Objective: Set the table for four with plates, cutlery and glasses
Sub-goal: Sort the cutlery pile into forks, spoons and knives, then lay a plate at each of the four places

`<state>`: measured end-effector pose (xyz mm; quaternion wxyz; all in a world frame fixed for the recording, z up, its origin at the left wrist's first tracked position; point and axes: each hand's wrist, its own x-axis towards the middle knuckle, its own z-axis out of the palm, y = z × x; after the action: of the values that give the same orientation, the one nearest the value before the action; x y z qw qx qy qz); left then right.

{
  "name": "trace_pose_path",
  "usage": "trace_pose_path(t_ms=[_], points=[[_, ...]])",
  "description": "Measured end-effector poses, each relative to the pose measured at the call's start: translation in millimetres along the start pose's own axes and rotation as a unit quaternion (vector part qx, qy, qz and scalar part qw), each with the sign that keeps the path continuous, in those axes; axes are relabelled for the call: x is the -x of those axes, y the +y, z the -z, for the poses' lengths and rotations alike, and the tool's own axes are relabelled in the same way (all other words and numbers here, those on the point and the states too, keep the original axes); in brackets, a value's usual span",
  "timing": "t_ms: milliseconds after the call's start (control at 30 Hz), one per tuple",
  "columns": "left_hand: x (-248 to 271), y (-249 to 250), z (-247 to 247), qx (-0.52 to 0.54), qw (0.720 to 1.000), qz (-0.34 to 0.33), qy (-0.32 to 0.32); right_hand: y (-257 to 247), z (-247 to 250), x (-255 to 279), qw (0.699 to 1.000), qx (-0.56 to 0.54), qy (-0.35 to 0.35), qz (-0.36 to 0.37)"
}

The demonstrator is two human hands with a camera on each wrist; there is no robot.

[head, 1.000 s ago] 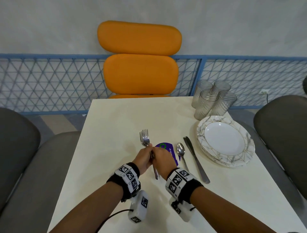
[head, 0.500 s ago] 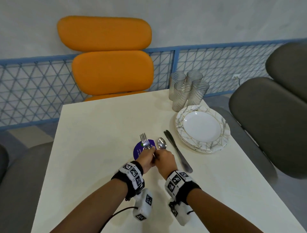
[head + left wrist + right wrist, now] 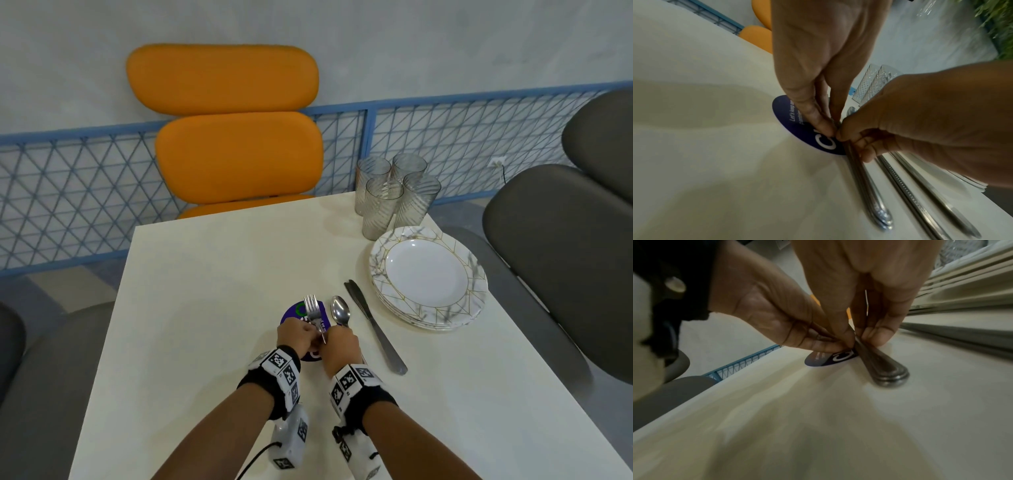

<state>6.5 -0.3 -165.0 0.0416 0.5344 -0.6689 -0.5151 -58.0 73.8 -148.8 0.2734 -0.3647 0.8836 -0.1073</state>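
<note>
A stack of forks (image 3: 312, 308) lies over a purple round sticker (image 3: 291, 313) at the table's middle, tines pointing away from me. My left hand (image 3: 298, 337) and right hand (image 3: 339, 344) both pinch the fork handles. In the left wrist view my left hand (image 3: 831, 125) pinches the forks (image 3: 869, 194), whose handle ends rest on the table. In the right wrist view my right hand (image 3: 857, 339) pinches the same forks (image 3: 884, 368). Spoons (image 3: 340, 311) and knives (image 3: 373, 329) lie just right of the forks. Marbled plates (image 3: 428, 277) are stacked at the right, with several glasses (image 3: 394, 192) behind them.
The cream table (image 3: 205, 308) has an orange chair (image 3: 236, 137) at its far end. Grey chairs stand on the right (image 3: 565, 257) and on the left (image 3: 41, 377). A blue mesh fence (image 3: 68, 192) runs behind.
Both hands have brought the fork stack down and to the right, close beside the spoons and over the purple sticker. The head view has turned.
</note>
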Motion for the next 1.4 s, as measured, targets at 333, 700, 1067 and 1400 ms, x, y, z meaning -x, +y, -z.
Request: trace_pose_path(t_ms=[333, 700, 1067, 1400], points=[[12.2, 3.9, 11.9, 0.120, 0.992, 0.013, 0.021, 27.4, 16.9, 14.0, 0.964, -0.230, 0.129, 0.038], [67.7, -0.9, 23.8, 0.067, 0.995, -0.046, 0.066, 194.9, 95.3, -49.7, 0.741, -0.612, 0.023, -0.277], [94.3, 23.5, -28.6, 0.086, 0.994, -0.071, 0.005, 211.0, 128.8, -13.8, 0.656, -0.700, 0.202, -0.196], [106.2, 70.2, -79.6, 0.253, 0.966, -0.011, -0.058, 240.5, 148.5, 69.2, 0.652, -0.742, 0.132, -0.082]])
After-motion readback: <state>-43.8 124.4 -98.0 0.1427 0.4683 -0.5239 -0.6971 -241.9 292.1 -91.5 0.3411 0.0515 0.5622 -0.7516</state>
